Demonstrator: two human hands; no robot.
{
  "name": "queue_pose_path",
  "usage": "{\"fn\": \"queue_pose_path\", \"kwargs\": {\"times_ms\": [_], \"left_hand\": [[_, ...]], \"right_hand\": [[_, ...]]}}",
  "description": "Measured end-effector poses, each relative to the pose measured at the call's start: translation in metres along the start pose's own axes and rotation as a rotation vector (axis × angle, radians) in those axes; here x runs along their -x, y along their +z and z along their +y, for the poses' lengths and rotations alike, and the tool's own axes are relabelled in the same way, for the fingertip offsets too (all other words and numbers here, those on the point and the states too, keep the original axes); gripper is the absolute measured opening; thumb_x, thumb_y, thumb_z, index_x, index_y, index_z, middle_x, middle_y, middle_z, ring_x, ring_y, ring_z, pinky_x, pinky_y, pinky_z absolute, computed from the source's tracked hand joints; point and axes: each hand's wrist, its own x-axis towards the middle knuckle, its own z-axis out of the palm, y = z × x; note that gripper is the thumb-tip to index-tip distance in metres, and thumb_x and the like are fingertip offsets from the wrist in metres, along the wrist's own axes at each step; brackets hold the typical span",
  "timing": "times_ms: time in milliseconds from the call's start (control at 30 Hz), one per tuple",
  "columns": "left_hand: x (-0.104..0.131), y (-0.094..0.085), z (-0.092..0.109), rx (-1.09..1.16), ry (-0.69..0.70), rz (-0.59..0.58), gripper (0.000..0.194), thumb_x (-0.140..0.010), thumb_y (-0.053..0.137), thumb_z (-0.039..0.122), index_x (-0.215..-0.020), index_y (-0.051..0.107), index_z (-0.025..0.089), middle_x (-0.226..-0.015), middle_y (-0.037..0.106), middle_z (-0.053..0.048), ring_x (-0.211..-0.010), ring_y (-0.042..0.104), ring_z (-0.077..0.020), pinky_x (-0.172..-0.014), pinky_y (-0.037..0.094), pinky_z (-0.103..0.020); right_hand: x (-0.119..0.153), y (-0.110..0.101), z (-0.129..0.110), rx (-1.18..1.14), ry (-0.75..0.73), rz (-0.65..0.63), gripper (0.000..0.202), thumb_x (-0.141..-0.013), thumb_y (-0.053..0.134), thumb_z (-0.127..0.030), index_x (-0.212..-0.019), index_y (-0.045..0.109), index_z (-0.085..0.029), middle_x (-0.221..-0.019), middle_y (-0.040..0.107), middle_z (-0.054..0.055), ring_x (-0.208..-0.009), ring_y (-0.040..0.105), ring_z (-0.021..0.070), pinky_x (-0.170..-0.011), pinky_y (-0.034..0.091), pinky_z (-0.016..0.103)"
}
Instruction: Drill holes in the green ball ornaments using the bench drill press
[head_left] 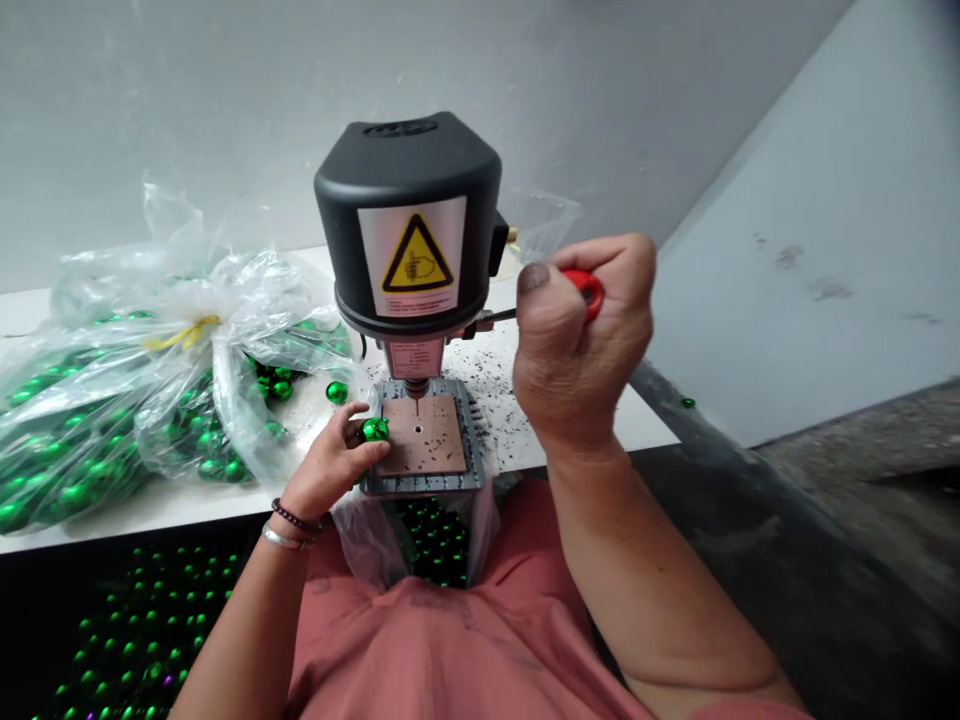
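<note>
Between the fingers of my left hand (337, 455) is a shiny green ball (376, 430), held over the left edge of a brown board (435, 435). The board has a small dark hole and lies on the metal base (480, 478) of a small drill press (409, 200). A thin drill bit (418, 405) points down above the hole, apart from the board and the ball. My right hand (585, 345) is wrapped round the red knob (589, 293) of the press's lever, to the right of the black head.
Clear plastic bags of green balls (82, 440) lie on the white table (172, 510) at left. A loose green ball (336, 392) sits beside the press. Dark shavings are scattered at its right. Below are a bag of green balls (435, 545) and a dark tray (142, 630) holding more.
</note>
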Motion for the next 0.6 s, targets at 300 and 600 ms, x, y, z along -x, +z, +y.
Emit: {"fn": "queue_pose_path", "kwargs": {"times_ms": [300,600], "left_hand": [[-0.011,0.018,0.006,-0.527,0.118,0.049,0.039,-0.072,0.061,0.034,-0.107,0.06,0.018,-0.103,0.067,-0.006,-0.093,0.06,-0.021,-0.084,0.045,-0.033],[-0.021,0.029,0.004,-0.601,0.067,-0.002,0.046,-0.074,0.059,0.035,-0.118,0.059,0.021,-0.106,0.069,-0.004,-0.092,0.063,-0.0212,-0.085,0.047,-0.032]], "right_hand": [[0.002,-0.003,0.001,0.016,0.002,-0.016,0.017,-0.082,0.046,-0.033,-0.074,0.042,-0.018,-0.065,0.041,-0.005,-0.057,0.039,0.0024,-0.053,0.039,0.017],[0.002,-0.004,0.001,0.015,-0.009,-0.023,0.017,-0.082,0.045,-0.032,-0.073,0.041,-0.019,-0.066,0.04,-0.005,-0.057,0.038,0.0021,-0.054,0.04,0.016]]}}
